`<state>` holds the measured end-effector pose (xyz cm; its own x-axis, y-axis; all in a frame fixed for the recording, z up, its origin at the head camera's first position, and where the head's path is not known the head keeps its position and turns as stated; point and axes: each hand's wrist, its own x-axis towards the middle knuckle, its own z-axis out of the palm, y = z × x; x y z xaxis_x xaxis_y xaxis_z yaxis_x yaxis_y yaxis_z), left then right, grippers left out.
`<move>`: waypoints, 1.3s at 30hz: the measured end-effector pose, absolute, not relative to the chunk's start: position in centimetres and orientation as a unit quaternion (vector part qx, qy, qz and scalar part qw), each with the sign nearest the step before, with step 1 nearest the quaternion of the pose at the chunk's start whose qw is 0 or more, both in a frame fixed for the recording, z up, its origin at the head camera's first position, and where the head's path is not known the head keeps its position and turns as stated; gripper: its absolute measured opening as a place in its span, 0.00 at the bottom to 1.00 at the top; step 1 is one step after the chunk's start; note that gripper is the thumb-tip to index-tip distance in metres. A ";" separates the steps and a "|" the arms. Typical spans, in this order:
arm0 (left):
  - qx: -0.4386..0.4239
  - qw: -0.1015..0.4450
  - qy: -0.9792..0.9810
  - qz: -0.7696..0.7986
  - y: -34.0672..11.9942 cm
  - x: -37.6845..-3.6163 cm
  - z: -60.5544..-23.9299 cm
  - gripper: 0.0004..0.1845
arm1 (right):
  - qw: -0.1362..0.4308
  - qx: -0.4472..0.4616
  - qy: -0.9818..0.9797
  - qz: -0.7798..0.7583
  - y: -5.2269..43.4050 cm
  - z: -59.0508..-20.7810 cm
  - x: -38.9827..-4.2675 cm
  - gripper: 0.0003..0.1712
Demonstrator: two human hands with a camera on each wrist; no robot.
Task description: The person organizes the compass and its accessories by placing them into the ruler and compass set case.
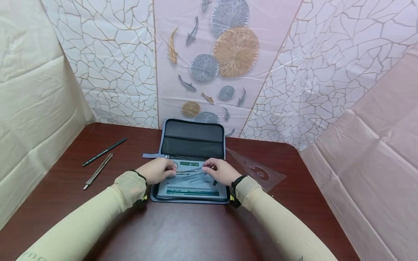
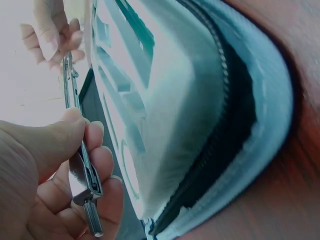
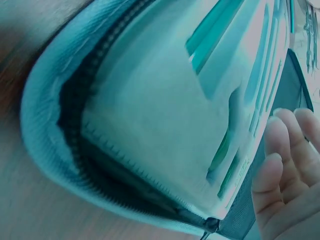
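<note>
Both hands meet over the open case (image 1: pixel 191 159), which lies near the middle of the dark red table (image 1: pixel 183 232), its mesh-lined lid (image 1: pixel 192 139) propped up toward the far edge against the patterned backdrop. Left hand (image 1: pixel 157 170) pinches one end of a slim metal compass (image 1: pixel 188 172) between thumb and curled fingers; the left wrist view shows the hinge end and knurled stem (image 2: pixel 92 220) caught there. Right hand (image 1: pixel 219 171) holds the other end of that compass with its fingertips (image 2: pixel 55 42), so the tool spans the gap between the two hands just above the pale foam insert (image 1: pixel 189 183). Along the near edge of that insert a green ruler (image 1: pixel 192 192) sits in its slot. A clear set square (image 1: pixel 258 168) lies flat on the table just right of the case, touching its corner. Toward the left edge of the table, well apart from the case, lie a dark pencil (image 1: pixel 104 152) and, beside it, a thin metal tool (image 1: pixel 98 171). Pale sleeves (image 1: pixel 130 188) cover both forearms.
</note>
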<state>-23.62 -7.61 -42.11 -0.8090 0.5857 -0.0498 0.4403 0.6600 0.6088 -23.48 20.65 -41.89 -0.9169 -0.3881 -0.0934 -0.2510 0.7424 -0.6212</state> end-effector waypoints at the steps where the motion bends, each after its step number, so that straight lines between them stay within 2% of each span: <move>1: 0.285 0.122 0.903 0.299 -7.4 -23.6 -42.1 0.07 | 0.116 -0.176 0.925 -0.315 20.5 -41.9 -23.5 0.16; 13: 0.291 0.112 0.905 0.289 -6.7 -23.7 -42.7 0.05 | 0.158 -0.196 0.912 -0.324 20.0 -42.1 -23.4 0.11; 26: 0.273 0.128 0.897 0.323 -6.7 -23.8 -42.3 0.05 | 0.153 -0.216 0.905 -0.333 20.1 -42.5 -23.0 0.09; 33: 0.229 0.120 0.885 0.388 -7.4 -23.7 -41.6 0.06 | 0.148 -0.172 0.907 -0.356 20.2 -42.5 -22.7 0.08; 35: 0.211 0.115 0.885 0.399 -7.6 -23.7 -41.6 0.10 | 0.148 -0.161 0.906 -0.361 20.4 -42.6 -22.8 0.09; 39: 0.131 0.101 0.891 0.422 -7.9 -24.0 -41.6 0.25 | 0.143 -0.135 0.906 -0.375 20.7 -42.8 -22.9 0.11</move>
